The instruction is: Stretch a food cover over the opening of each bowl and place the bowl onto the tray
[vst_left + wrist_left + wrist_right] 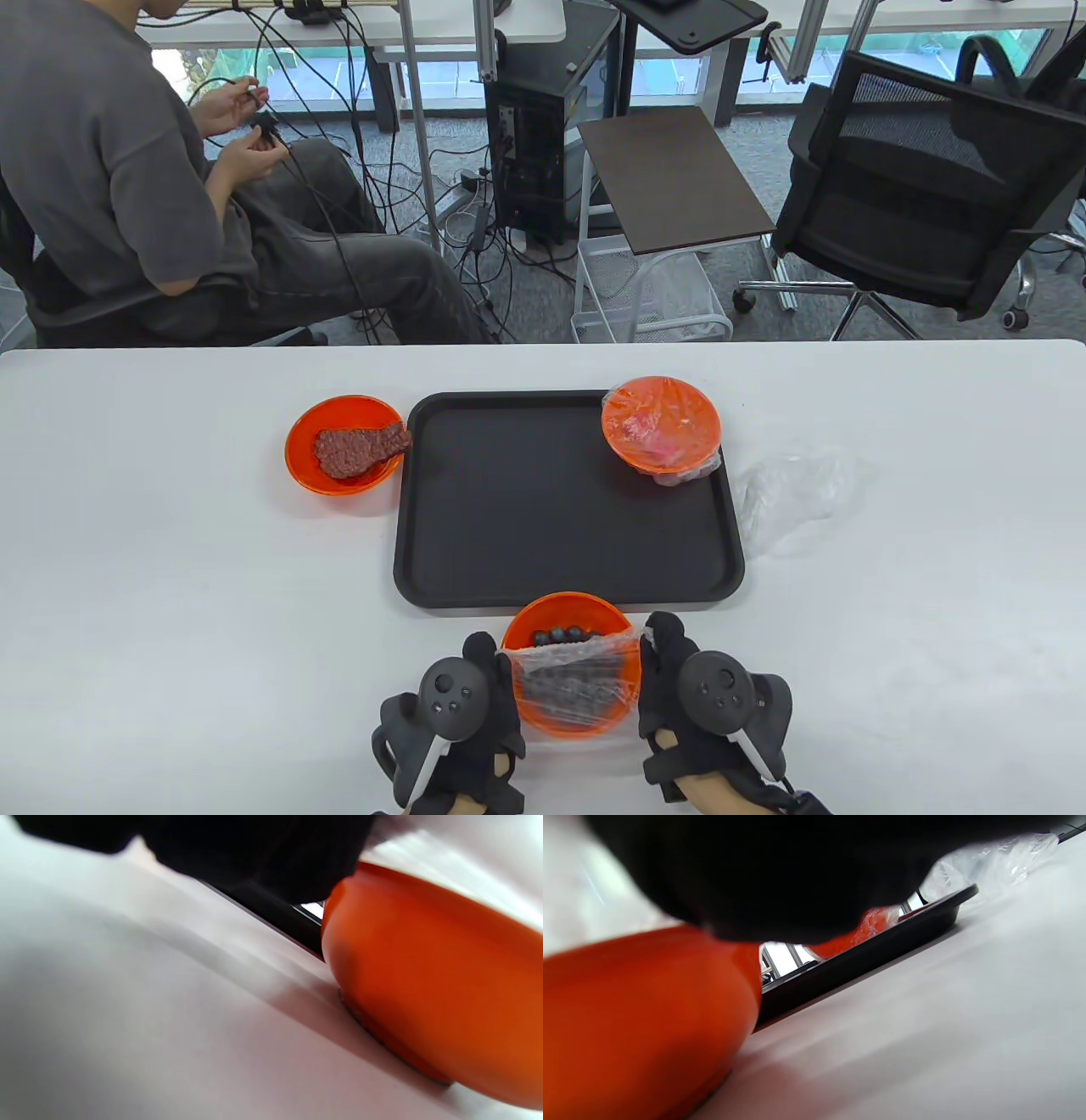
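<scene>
An orange bowl (570, 624) of dark round berries stands on the white table just in front of the black tray (509, 518). A clear food cover (577, 675) is stretched over its near half. My left hand (488, 658) pinches the cover at the bowl's left rim, and my right hand (657, 641) pinches it at the right rim. The wrist views show the bowl's orange side (424, 984) (649, 1018) close up under the dark gloves. A covered orange bowl (660, 422) sits in the tray's far right corner. An uncovered orange bowl (344, 441) with meat stands left of the tray.
A loose clear food cover (793, 492) lies crumpled on the table right of the tray. A person sits beyond the table's far left edge, handling cables. An office chair and a small side table stand behind the far edge.
</scene>
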Demonstrator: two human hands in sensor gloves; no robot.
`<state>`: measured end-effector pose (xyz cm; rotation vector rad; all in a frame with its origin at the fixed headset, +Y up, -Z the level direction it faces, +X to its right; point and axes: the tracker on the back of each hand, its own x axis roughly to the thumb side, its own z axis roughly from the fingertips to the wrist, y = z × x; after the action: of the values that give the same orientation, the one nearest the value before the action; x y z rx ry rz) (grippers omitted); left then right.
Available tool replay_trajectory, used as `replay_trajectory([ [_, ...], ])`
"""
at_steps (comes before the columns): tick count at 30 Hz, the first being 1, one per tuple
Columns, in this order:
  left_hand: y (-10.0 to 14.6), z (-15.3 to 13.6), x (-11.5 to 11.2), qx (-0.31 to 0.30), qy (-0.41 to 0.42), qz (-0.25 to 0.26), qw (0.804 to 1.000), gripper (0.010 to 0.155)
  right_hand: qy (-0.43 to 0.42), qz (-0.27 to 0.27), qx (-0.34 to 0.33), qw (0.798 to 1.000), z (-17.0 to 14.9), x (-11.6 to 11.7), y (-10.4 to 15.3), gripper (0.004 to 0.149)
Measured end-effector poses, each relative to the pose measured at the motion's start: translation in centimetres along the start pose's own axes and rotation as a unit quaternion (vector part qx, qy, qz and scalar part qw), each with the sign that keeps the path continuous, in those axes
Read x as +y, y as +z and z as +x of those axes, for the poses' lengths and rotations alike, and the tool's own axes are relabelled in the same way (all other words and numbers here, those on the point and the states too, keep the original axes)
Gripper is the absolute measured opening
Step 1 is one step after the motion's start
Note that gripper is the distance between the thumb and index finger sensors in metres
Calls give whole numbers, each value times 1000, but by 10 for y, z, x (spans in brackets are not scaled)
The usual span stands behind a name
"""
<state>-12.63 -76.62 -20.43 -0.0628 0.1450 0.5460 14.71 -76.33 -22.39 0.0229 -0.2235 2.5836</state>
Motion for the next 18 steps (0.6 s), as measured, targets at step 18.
replay_trajectory([
  [18,-5,-10,-1,18,37,-14,999,51,8,18,27,999,-2,2,-9,48],
])
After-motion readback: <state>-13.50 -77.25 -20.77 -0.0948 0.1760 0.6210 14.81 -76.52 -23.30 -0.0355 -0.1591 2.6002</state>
